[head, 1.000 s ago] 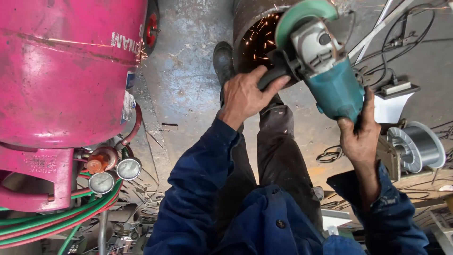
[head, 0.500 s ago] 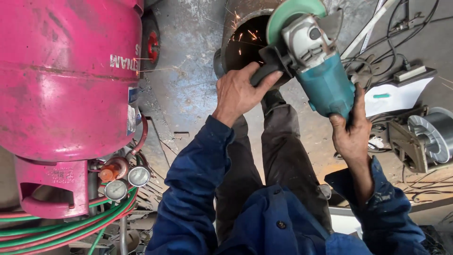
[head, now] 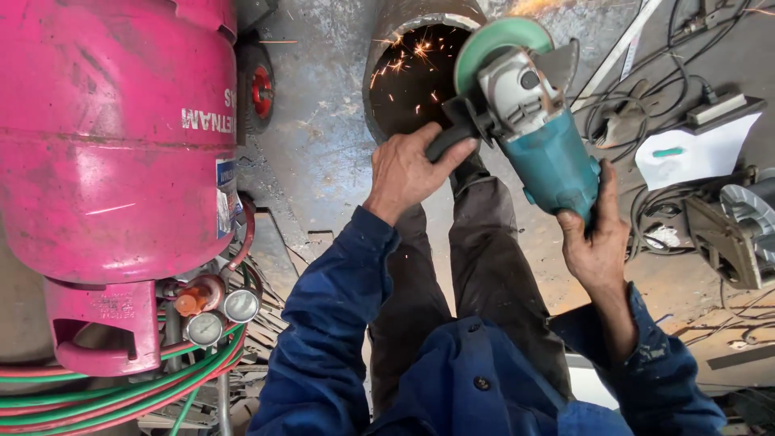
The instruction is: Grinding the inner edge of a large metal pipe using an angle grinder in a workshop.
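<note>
A teal angle grinder (head: 542, 144) with a green guard is held over the rim of a round steel pipe (head: 420, 32). Sparks fly inside the pipe's dark opening. My left hand (head: 410, 169) grips the black side handle of the grinder. My right hand (head: 597, 236) is wrapped around the rear of its teal body. Both arms wear dark blue sleeves, and my legs in dark trousers stand below the pipe.
A large pink gas cylinder (head: 113, 153) fills the left, with gauges (head: 216, 316) and green and red hoses (head: 121, 396) beneath it. Cables (head: 646, 97), a white sheet (head: 698, 149) and a metal machine (head: 739, 230) lie on the right. The floor (head: 319, 153) is grey steel.
The view has shifted down, so pipe and grinder sit lower in frame. The grinder stays at the pipe rim in both hands, sparks continuing.
</note>
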